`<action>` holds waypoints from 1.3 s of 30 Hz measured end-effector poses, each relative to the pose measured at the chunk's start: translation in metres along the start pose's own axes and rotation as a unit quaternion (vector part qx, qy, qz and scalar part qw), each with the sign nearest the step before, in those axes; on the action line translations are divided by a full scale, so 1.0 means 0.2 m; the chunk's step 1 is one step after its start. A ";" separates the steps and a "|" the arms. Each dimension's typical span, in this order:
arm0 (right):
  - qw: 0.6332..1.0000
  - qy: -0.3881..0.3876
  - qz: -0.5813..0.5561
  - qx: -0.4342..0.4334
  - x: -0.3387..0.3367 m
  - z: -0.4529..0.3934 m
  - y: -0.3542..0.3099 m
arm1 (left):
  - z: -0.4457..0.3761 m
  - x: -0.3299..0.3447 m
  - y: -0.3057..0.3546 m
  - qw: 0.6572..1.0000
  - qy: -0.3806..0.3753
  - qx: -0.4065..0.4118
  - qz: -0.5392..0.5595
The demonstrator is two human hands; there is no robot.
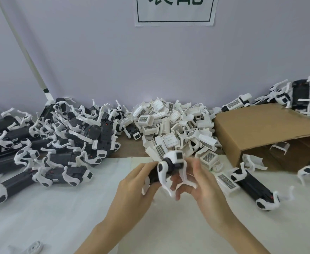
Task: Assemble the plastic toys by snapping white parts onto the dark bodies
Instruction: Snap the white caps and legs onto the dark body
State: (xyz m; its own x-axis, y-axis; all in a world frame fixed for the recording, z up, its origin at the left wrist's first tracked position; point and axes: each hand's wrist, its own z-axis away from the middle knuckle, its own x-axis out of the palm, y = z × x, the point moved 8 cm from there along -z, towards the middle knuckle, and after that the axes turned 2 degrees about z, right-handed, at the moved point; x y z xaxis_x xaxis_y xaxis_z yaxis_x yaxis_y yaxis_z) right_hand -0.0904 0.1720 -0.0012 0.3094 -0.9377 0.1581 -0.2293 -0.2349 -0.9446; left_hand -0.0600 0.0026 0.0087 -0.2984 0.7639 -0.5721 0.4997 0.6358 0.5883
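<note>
1. The toy body [168, 171] is held above the white table cover [58, 217], just in front of the heap of white parts [176, 129]. Take that heap as the landmark for what follows.
2. The left hand [137, 186] curls its fingers round the dark rear of the body. That grip should do the bracing, so the trunk does not twist while a part is pressed home.
3. The right hand [203, 182] is at the white legs on the head end. Its fingers are blurred and look fairly spread; whether they pinch a leg or only touch it cannot be told.
4. For a clean snap, press straight along the joint with the thumb close to the clip. The thin curved legs would likely flex or whiten if used as a lever.
5. Check that the white head block [178, 156] sits flush before setting the toy down.
6. Finished-looking toys [49, 143] lie left of the heap, so the done piece probably belongs there.
7. Right of the heap, a cardboard box [264, 131] lies on its side, and another body [251, 187] lies in front of it, within reach for the next round.
</note>
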 end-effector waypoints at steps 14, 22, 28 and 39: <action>0.950 -0.007 0.306 -0.063 -0.04 0.01 0.02 | -0.02 0.02 0.05 0.996 -0.076 0.008 0.054; 0.912 0.042 0.393 -0.111 -0.11 0.00 -0.02 | -0.02 0.04 0.05 0.962 -0.105 -0.081 0.239; 0.893 0.055 0.417 -0.163 -0.07 0.02 -0.09 | -0.03 0.01 -0.01 0.935 -0.002 -0.165 0.315; 0.981 0.013 0.194 0.018 -0.07 -0.01 0.02 | 0.00 0.03 -0.14 0.883 -0.004 -0.262 0.389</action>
State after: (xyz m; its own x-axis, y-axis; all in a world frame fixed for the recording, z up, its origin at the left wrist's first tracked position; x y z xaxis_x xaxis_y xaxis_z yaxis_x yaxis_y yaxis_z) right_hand -0.0987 0.1837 -0.0073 0.1812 -0.9612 -0.2080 -0.2930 0.1492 -0.9444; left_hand -0.0759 -0.0102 -0.0112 -0.0226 0.9926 0.1194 0.1058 -0.1164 0.9875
